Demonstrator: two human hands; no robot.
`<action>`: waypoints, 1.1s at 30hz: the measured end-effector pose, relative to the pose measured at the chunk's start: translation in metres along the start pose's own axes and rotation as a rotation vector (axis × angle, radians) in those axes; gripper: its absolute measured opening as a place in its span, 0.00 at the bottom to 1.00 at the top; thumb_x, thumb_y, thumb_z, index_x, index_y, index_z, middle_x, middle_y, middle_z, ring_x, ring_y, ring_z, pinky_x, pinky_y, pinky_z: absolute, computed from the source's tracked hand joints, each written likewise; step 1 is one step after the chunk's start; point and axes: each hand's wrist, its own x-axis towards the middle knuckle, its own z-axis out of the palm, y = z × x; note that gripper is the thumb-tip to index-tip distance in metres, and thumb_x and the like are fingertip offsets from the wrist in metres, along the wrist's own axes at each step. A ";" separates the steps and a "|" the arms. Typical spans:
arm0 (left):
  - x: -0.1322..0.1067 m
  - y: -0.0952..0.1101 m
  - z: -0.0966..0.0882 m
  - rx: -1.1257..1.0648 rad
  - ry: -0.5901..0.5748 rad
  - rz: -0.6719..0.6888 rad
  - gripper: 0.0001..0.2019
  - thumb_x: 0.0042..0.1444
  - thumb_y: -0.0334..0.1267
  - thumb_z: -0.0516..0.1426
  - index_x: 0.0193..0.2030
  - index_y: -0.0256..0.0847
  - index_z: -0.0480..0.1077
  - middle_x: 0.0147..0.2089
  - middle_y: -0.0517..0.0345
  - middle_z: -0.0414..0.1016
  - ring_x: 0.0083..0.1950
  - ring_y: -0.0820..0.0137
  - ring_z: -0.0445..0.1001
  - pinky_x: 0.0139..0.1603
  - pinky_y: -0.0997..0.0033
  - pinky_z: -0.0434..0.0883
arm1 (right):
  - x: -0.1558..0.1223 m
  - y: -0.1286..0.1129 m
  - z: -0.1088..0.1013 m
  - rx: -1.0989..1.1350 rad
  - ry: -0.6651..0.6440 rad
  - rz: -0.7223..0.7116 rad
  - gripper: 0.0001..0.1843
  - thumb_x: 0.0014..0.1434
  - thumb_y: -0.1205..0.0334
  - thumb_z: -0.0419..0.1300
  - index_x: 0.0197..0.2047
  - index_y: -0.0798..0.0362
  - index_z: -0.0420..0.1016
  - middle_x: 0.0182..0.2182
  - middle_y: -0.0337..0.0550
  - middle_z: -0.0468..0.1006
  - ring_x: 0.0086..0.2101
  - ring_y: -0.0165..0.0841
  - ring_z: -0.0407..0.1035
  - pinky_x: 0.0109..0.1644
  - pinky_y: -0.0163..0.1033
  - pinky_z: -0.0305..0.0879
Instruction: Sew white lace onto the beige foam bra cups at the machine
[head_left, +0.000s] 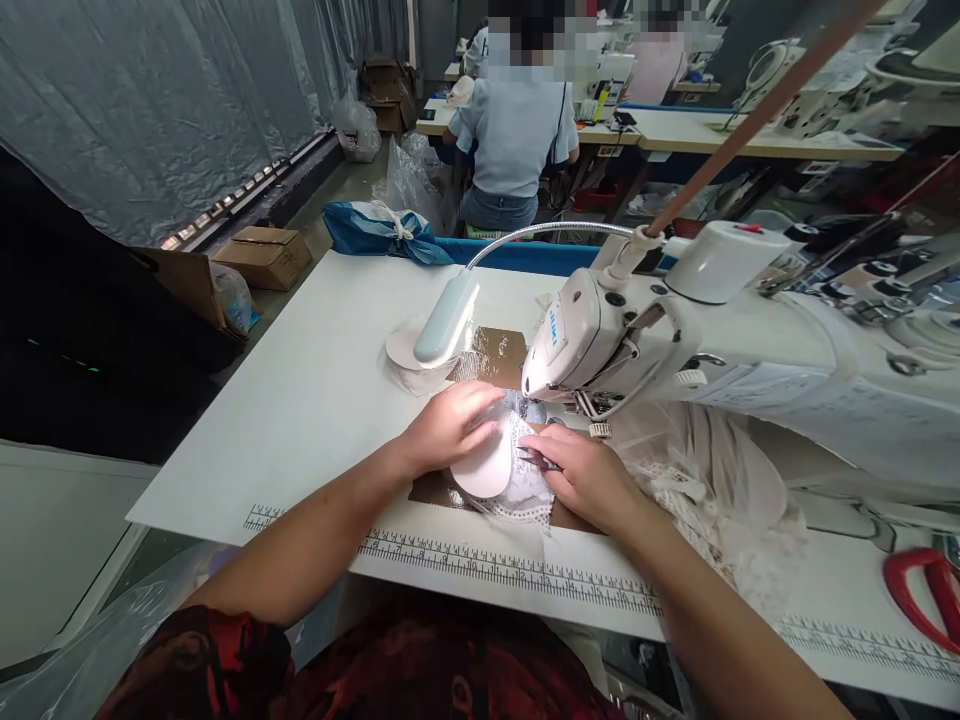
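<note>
My left hand [454, 425] is closed at the upper edge of a pale, rounded foam cup [484, 470], its fingertips close to the needle area of the sewing machine [581, 335]. White lace [531, 492] with a scalloped edge lies along the cup's right side. In my right hand [579, 468] is a pair of small dark thread snips [536, 458], their points over the lace. The right fingers also press near the lace. Under the work, a brown shiny plate [501, 352] covers part of the table. My fingers partly hide the presser foot.
A lamp [448, 318] on a bent neck hangs over more pale cups [405, 350]. Sheer lace fabric [697, 480] is heaped right of the needle. Red-handled scissors [926, 590] lie far right. A printed ruler [480, 568] runs along the front edge. A co-worker [517, 130] sits ahead.
</note>
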 end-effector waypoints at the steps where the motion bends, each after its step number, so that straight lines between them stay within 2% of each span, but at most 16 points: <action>1: -0.001 0.007 -0.001 0.084 -0.016 0.045 0.16 0.60 0.38 0.53 0.53 0.34 0.69 0.53 0.44 0.73 0.54 0.60 0.70 0.55 0.59 0.68 | 0.000 0.002 0.003 -0.011 -0.006 0.016 0.25 0.52 0.74 0.50 0.50 0.49 0.74 0.40 0.43 0.76 0.37 0.33 0.70 0.38 0.34 0.63; 4: -0.005 0.025 -0.001 0.241 -0.190 0.075 0.17 0.60 0.43 0.54 0.51 0.35 0.70 0.50 0.45 0.73 0.50 0.60 0.71 0.50 0.59 0.70 | -0.001 0.005 0.009 -0.009 -0.016 0.056 0.25 0.51 0.74 0.50 0.49 0.51 0.75 0.40 0.44 0.76 0.37 0.33 0.70 0.39 0.34 0.64; 7: -0.008 0.031 0.004 0.364 -0.368 0.053 0.20 0.55 0.46 0.58 0.51 0.36 0.70 0.53 0.46 0.72 0.49 0.56 0.71 0.47 0.57 0.70 | -0.002 0.004 0.008 0.002 -0.013 0.093 0.24 0.52 0.73 0.50 0.50 0.51 0.75 0.38 0.43 0.76 0.36 0.34 0.70 0.38 0.34 0.63; 14: -0.004 0.026 -0.002 0.428 -0.472 0.113 0.24 0.51 0.29 0.52 0.57 0.34 0.67 0.62 0.46 0.66 0.60 0.57 0.66 0.59 0.55 0.63 | -0.002 0.003 0.008 -0.002 0.002 0.089 0.19 0.53 0.72 0.51 0.44 0.52 0.77 0.35 0.44 0.76 0.35 0.34 0.70 0.37 0.34 0.62; 18: 0.001 0.022 -0.006 0.442 -0.535 0.153 0.26 0.48 0.29 0.53 0.57 0.33 0.67 0.63 0.44 0.65 0.58 0.56 0.68 0.58 0.53 0.64 | -0.002 0.004 0.011 -0.041 0.028 0.088 0.24 0.53 0.72 0.51 0.52 0.52 0.73 0.39 0.44 0.77 0.38 0.35 0.70 0.38 0.36 0.62; 21: 0.004 0.015 -0.004 0.422 -0.531 0.176 0.25 0.49 0.29 0.53 0.57 0.33 0.68 0.63 0.45 0.65 0.58 0.56 0.69 0.57 0.56 0.67 | -0.001 0.004 0.013 -0.076 0.016 0.090 0.27 0.52 0.72 0.51 0.55 0.51 0.71 0.40 0.45 0.77 0.38 0.35 0.70 0.38 0.36 0.62; 25: 0.005 0.006 0.002 0.368 -0.414 0.195 0.17 0.61 0.33 0.50 0.54 0.35 0.70 0.60 0.47 0.70 0.57 0.60 0.71 0.56 0.59 0.69 | -0.001 0.004 0.015 -0.119 0.009 0.104 0.23 0.54 0.71 0.51 0.51 0.50 0.73 0.38 0.44 0.78 0.36 0.34 0.70 0.36 0.35 0.60; 27: 0.006 0.001 0.005 0.354 -0.362 0.223 0.17 0.64 0.36 0.48 0.55 0.35 0.70 0.58 0.46 0.71 0.56 0.62 0.72 0.55 0.60 0.70 | 0.000 0.004 0.016 -0.133 0.017 0.119 0.21 0.54 0.69 0.52 0.51 0.50 0.73 0.38 0.44 0.78 0.35 0.34 0.71 0.35 0.35 0.59; 33: 0.011 -0.010 0.006 0.336 -0.348 0.265 0.17 0.62 0.33 0.49 0.55 0.35 0.70 0.57 0.46 0.72 0.55 0.62 0.72 0.53 0.60 0.70 | 0.003 0.002 0.015 -0.160 0.032 0.144 0.20 0.55 0.67 0.52 0.50 0.49 0.74 0.37 0.43 0.78 0.31 0.34 0.70 0.31 0.37 0.56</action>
